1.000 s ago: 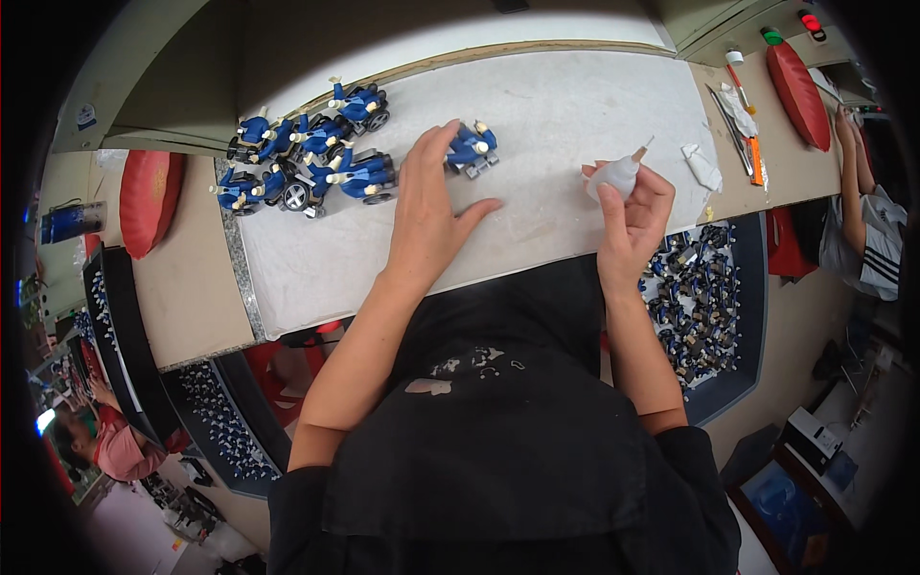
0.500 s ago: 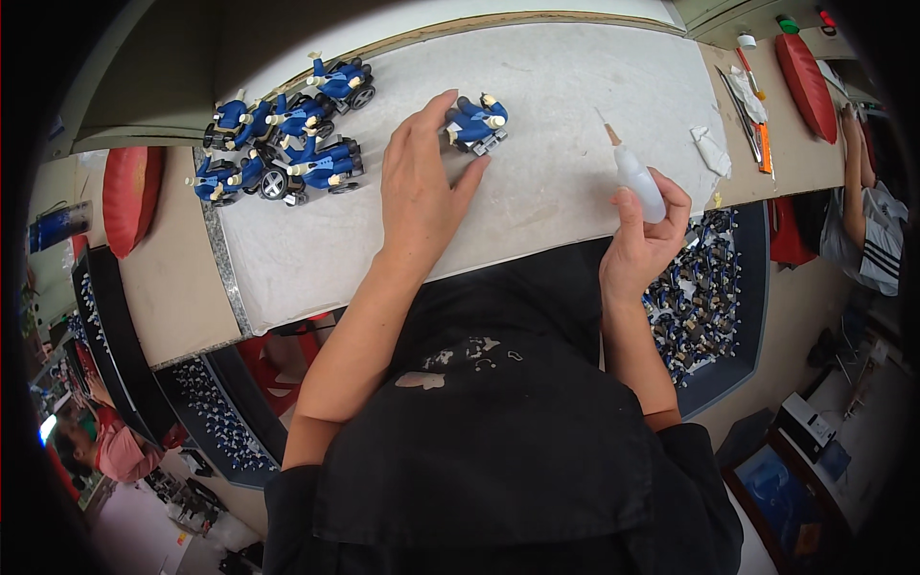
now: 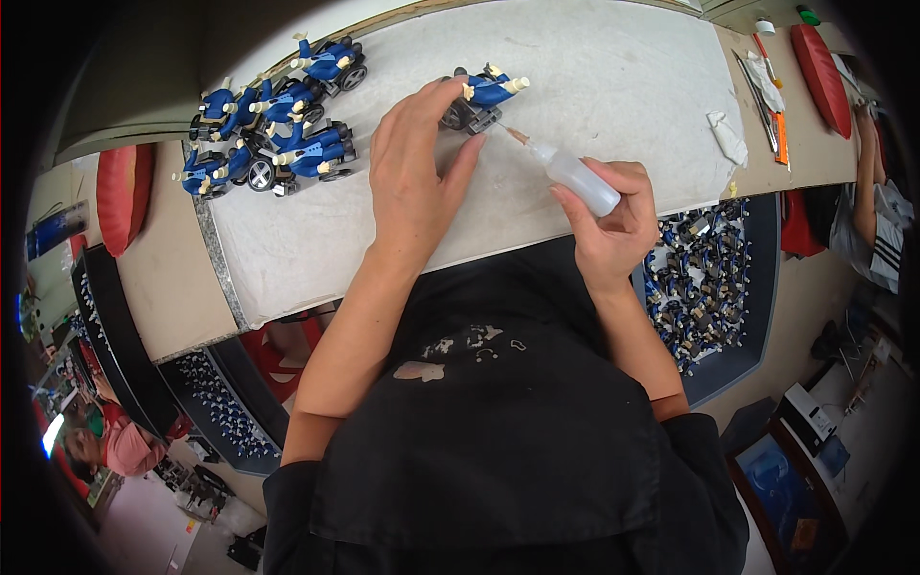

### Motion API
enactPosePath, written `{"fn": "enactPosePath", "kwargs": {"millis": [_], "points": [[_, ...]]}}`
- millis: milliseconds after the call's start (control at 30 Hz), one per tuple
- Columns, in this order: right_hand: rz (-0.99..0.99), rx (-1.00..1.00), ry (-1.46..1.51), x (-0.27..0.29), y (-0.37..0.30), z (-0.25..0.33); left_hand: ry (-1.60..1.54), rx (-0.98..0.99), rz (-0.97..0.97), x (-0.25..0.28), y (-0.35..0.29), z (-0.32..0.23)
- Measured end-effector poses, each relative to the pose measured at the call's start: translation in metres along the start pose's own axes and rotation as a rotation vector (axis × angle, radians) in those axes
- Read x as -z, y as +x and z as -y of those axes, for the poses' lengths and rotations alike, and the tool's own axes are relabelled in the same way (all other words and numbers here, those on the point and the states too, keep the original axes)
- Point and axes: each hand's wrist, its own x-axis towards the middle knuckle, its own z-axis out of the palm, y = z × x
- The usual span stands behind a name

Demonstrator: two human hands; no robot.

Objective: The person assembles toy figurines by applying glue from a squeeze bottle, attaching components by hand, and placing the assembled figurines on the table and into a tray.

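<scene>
My left hand (image 3: 414, 172) rests on the white work surface, its fingers and thumb curved around a toy figure in a wheelchair (image 3: 491, 91). The figure wears a blue coat and is headless; a pale neck stub points right. The dark wheelchair base is partly hidden by my fingers. In my right hand (image 3: 613, 225) is a translucent squeeze bottle (image 3: 580, 182) with a thin needle nozzle, tilted up to the left. The needle's tip reaches the wheelchair's near side; whether it touches, I cannot tell. Several similar wheelchair figures (image 3: 273, 120) stand grouped left of my left hand.
Red trays (image 3: 125, 196) lie at both ends of the bench. A crumpled white tissue (image 3: 728, 139), an orange-handled cutter (image 3: 781, 136) and tweezers lie right. A dark bin (image 3: 762, 287) full of small blue figure parts stands below the bench's right. Other people sit at both sides.
My right hand has brought the bottle left, so its needle now meets the wheelchair's area. The held figure has turned and tipped slightly to the right. The whole view has shifted a little.
</scene>
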Motion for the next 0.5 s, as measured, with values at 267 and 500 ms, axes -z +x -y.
{"fn": "enactPosePath", "kwargs": {"millis": [267, 500], "points": [[-0.003, 0.048, -0.065, -0.0019, 0.0011, -0.0026, -0.010, -0.005, 0.000, -0.0009, -0.0005, 0.0007], [-0.002, 0.061, -0.093, -0.0034, 0.0018, -0.0035, 0.056, -0.047, 0.027, 0.0009, -0.0003, 0.0023]]}}
